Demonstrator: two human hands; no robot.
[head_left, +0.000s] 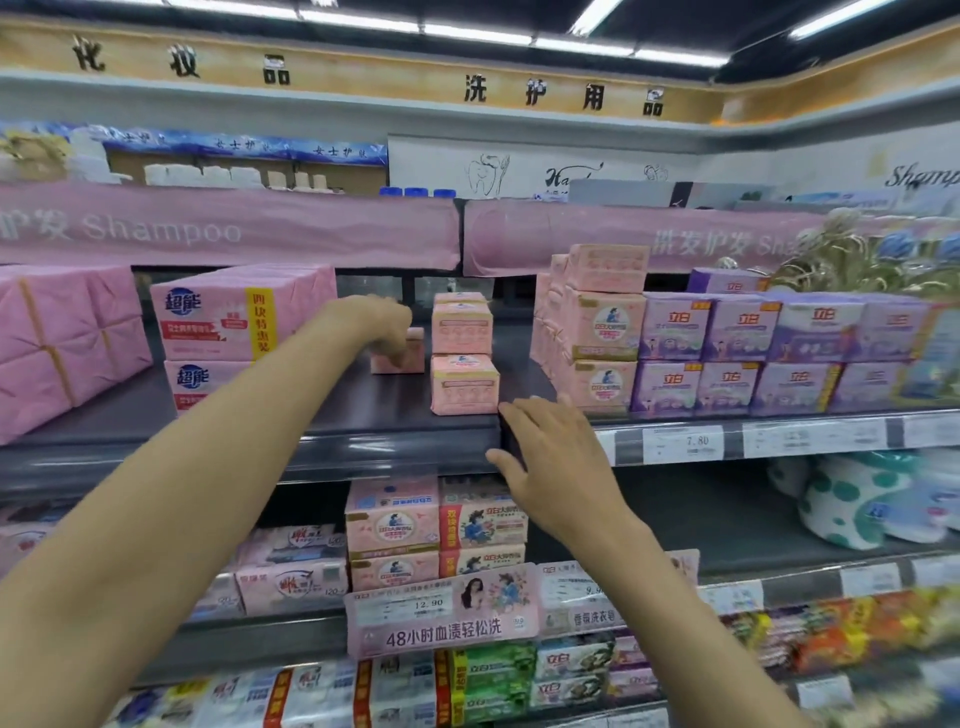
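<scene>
A person is reaching into a dark shelf (389, 410) in a shop. The left hand (382, 322) is closing its grip around a small pink box (413, 359). The box is sitting on the shelf just left of the stack of pink boxes (464, 358). The right hand (561, 467) is hovering just below and right of that stack, its grip apart, fingers spread, holding nothing. Purple boxes (753, 353) are standing well to the right of the stack.
</scene>
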